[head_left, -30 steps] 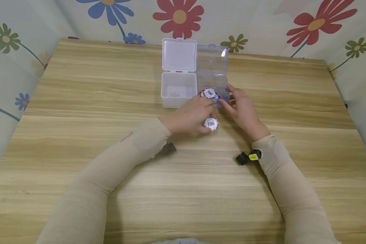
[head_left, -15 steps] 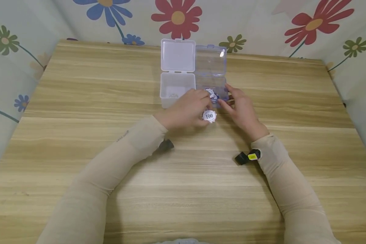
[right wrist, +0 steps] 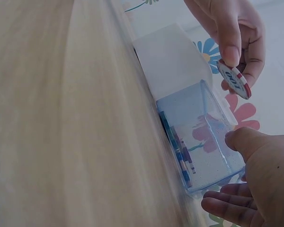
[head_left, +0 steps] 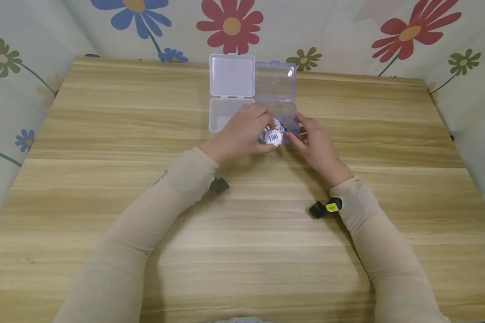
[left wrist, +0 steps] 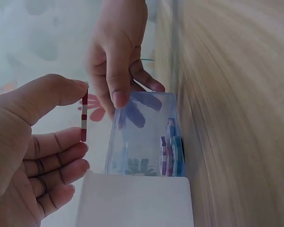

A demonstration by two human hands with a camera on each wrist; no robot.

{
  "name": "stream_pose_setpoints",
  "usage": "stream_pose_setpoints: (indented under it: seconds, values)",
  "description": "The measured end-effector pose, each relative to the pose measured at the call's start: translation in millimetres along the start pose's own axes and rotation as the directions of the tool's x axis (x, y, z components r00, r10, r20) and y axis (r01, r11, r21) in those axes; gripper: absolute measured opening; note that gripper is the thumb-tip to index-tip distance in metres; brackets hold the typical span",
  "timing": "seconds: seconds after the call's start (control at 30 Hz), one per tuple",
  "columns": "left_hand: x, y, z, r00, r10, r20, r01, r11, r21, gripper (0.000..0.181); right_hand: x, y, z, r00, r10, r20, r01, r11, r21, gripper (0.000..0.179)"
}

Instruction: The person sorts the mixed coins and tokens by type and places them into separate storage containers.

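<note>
My left hand [head_left: 242, 132] pinches a white poker chip [head_left: 273, 137] marked 100, with a red-and-white edge, between thumb and fingers. It holds the chip over the near edge of a clear bluish plastic box [head_left: 287, 109] whose lid stands back. Several other chips [left wrist: 165, 156] lie flat on that box's floor, seen through its wall in the left wrist view. My right hand [head_left: 319, 148] grips the clear box at its near right corner, thumb on the near side. To the left, touching it, sits a white box [head_left: 219, 115], lid also back; my left hand partly covers it.
Both boxes stand near the back of a wood-grain table [head_left: 242, 251]. Behind rises a flower-printed cloth [head_left: 331, 27]. Black wrist devices [head_left: 219, 185] hang under both forearms.
My left hand has lifted the 100 chip away from me, from in front of the clear box to over its near edge. My right hand stays on the box corner.
</note>
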State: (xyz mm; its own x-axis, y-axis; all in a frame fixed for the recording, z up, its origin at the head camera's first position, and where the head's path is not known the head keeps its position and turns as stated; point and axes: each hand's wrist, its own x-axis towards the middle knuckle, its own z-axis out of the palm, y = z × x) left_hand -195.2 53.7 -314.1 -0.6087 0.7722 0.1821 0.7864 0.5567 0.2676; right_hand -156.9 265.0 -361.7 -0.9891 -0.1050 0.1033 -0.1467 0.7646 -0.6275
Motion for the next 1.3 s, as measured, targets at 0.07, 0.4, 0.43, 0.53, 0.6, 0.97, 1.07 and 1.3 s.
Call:
stream_pose_setpoints:
  seconds: [0.07, 0.4, 0.43, 0.53, 0.6, 0.97, 1.07, 1.3]
  values:
    - [0.8, -1.5, 0.1, 1.0, -0.009, -0.005, 0.009, 1.0, -0.006, 0.043, 0.2, 0, 0, 1.0, 0.001, 0.002, -0.001, 1.0, 0.001, 0.062]
    - [12.6, -10.7, 4.2, 0.997, -0.073, -0.031, 0.073, 0.997, 0.016, 0.045, 1.1, 0, 2, 1.0, -0.001, 0.003, 0.001, 1.0, 0.001, 0.061]
    - [13.9, -11.5, 4.5, 0.996, -0.078, -0.035, 0.079, 0.997, 0.017, 0.044, 1.1, 0, 2, 1.0, -0.002, 0.001, 0.002, 1.0, 0.0, 0.061]
    - [17.1, -13.2, 4.8, 0.995, -0.091, -0.046, 0.092, 0.995, 0.026, 0.043, 1.4, 1, 3, 1.0, -0.006, -0.006, 0.006, 1.0, -0.002, 0.061]
    - [19.1, -14.0, 5.1, 0.994, -0.099, -0.048, 0.101, 0.994, 0.032, 0.043, 0.9, 0, 3, 1.0, -0.008, -0.008, 0.008, 1.0, -0.004, 0.061]
    - [28.4, -18.8, 9.4, 0.984, -0.176, 0.012, 0.176, 0.984, 0.019, 0.046, 1.2, 0, 2, 1.0, -0.018, -0.018, 0.018, 1.0, 0.007, 0.061]
    - [29.9, -18.9, 9.1, 0.981, -0.19, 0.026, 0.189, 0.982, 0.026, 0.046, 0.9, -1, 1, 1.0, -0.013, -0.012, 0.013, 1.0, -0.002, 0.06]
    - [33.0, -19.4, 8.8, 0.98, -0.193, 0.04, 0.191, 0.981, 0.038, 0.046, 1.4, 1, 0, 1.0, -0.005, -0.005, 0.005, 1.0, -0.007, 0.06]
